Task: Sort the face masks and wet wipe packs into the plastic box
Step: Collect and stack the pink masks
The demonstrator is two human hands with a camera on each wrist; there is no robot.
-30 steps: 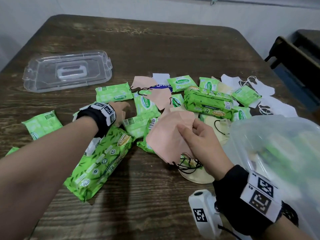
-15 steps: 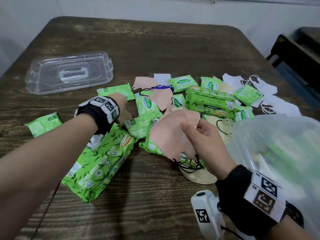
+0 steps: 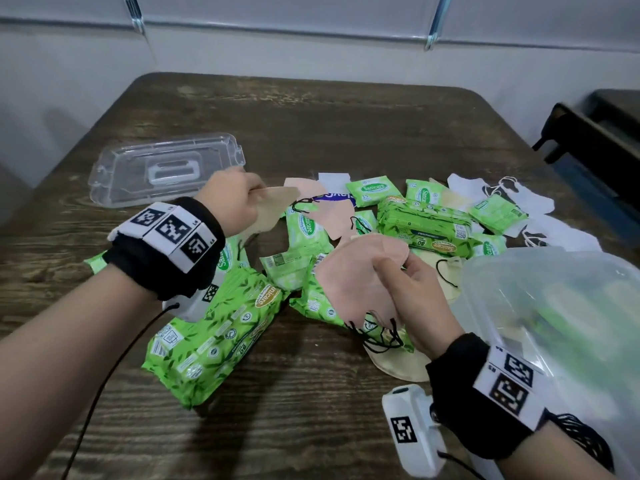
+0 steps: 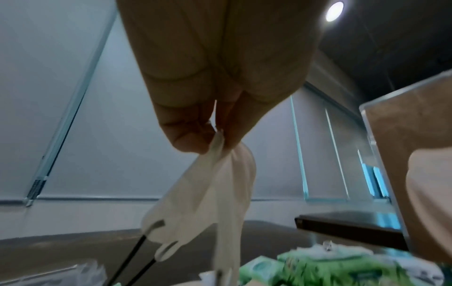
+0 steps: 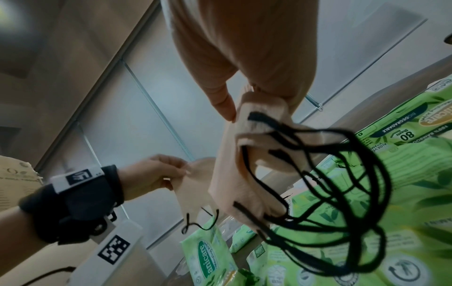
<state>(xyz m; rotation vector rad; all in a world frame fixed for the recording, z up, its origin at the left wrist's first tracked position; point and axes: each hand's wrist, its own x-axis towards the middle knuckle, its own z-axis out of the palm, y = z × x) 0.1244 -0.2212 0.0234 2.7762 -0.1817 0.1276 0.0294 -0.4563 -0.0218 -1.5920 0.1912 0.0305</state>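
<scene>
Surface: dark wooden table [image 3: 329, 133] against a pale panelled wall.
Left hand [image 3: 230, 199]: raised over the far left of the pile, thumb and fingers pinching the edge of a tan mask [image 3: 273, 209], which hangs clear of the table with its black ear loops trailing.
Left wrist view: the same mask [image 4: 212, 193] dangles from the fingertips [image 4: 190, 139]; it looks paler there, possibly from the dim light.
Right hand [image 3: 412, 299]: held above the middle of the pile, fingers curled round a bunch of pink masks [image 3: 353, 282]; their black ear loops [image 5: 330, 193] hang in a tangle below.
Plastic box [image 3: 554, 323]: clear, at the right edge of the table, just beside the right hand; green packs show blurred through its wall.
Lid [image 3: 162, 168]: clear, lying flat at the far left, apart from the box.
Large wipe packs: one [image 3: 214, 337] near the left forearm, one [image 3: 422, 223] beyond the right hand.
Small wipe packs [image 3: 370, 192]: scattered through the pile.
White masks [image 3: 526, 199]: loose on the table at the far right.
Cream mask [image 3: 398, 362]: flat on the table under the right hand.
</scene>
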